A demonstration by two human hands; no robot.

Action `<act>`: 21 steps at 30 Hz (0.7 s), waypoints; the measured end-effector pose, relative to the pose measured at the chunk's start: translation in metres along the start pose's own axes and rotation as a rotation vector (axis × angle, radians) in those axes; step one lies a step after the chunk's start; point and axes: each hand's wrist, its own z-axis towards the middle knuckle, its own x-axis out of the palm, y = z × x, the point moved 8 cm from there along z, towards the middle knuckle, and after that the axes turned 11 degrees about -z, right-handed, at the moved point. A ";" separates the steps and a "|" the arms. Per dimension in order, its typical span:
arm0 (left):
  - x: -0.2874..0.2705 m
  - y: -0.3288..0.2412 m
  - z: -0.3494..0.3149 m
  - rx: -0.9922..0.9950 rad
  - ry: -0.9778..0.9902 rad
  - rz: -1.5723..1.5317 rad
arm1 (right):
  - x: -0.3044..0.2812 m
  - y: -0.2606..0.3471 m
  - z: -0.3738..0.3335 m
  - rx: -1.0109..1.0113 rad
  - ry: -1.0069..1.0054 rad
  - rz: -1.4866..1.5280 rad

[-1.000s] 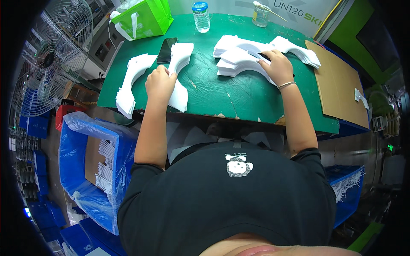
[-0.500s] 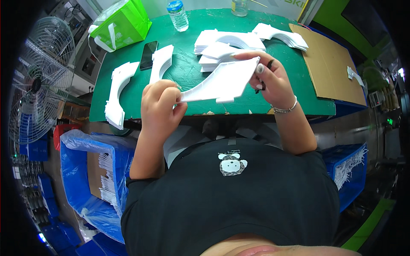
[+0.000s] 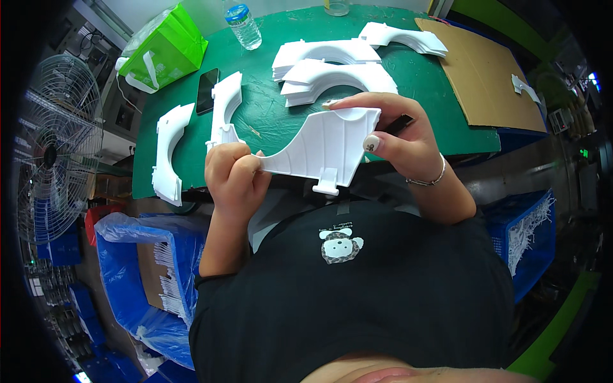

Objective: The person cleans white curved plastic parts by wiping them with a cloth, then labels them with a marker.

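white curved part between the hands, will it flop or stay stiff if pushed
The white curved part is probably stiff: it spans from the left hand to the right hand without sagging. It is likely light, since its wall looks thin. The small tab jutting from its lower edge may snap first.

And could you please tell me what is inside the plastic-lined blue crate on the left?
In the blue crate, a row of white pieces sits beside brown cardboard; whatever lies beneath them is covered.
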 end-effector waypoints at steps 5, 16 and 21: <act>0.004 -0.001 -0.004 -0.032 0.022 -0.020 | 0.001 -0.001 -0.002 0.002 0.017 -0.031; -0.004 -0.016 -0.003 0.049 -0.076 0.061 | -0.019 -0.032 -0.011 0.189 -0.279 -0.021; 0.011 -0.044 -0.016 0.193 0.030 -0.238 | -0.033 -0.049 -0.018 0.209 -0.465 -0.039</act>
